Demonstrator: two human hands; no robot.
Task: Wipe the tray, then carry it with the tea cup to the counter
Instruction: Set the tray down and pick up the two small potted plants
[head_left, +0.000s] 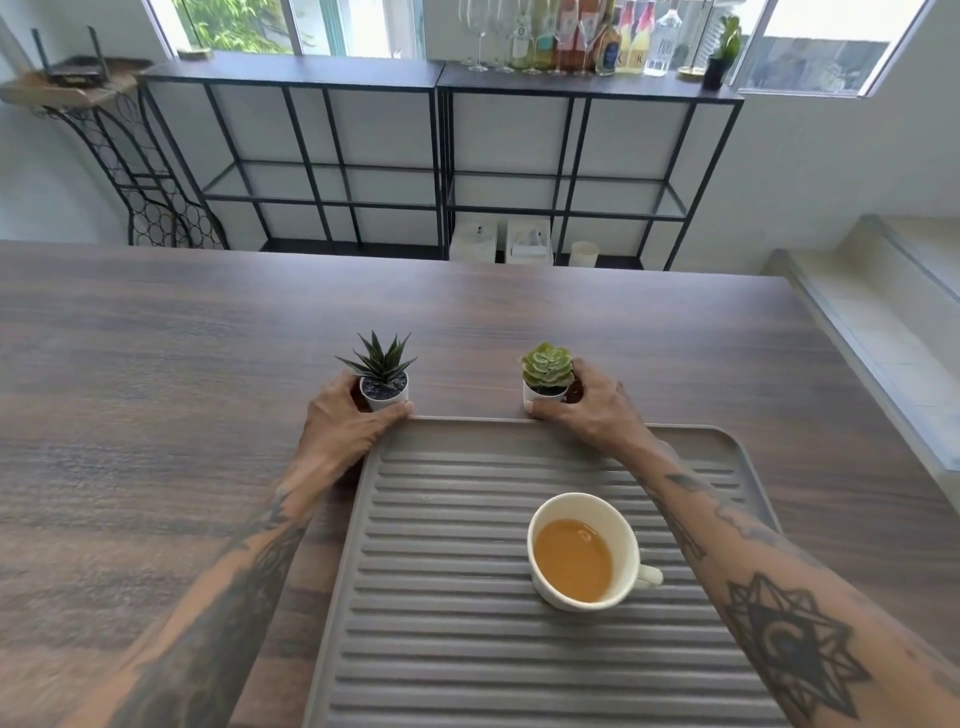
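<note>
My left hand grips the spiky succulent, my right hand the rosette succulent, both beyond the tray; tea cup aboard, wiping and carrying apparently remain.

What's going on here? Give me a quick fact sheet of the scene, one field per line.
Surface: wooden table
Tray: grey, ribbed, lying flat on the table
Tea cup: white, holding tea, standing on the tray
Left hand: wrapped around the spiky plant pot
Right hand: wrapped around the rosette plant pot
Cloth: none in view
</note>
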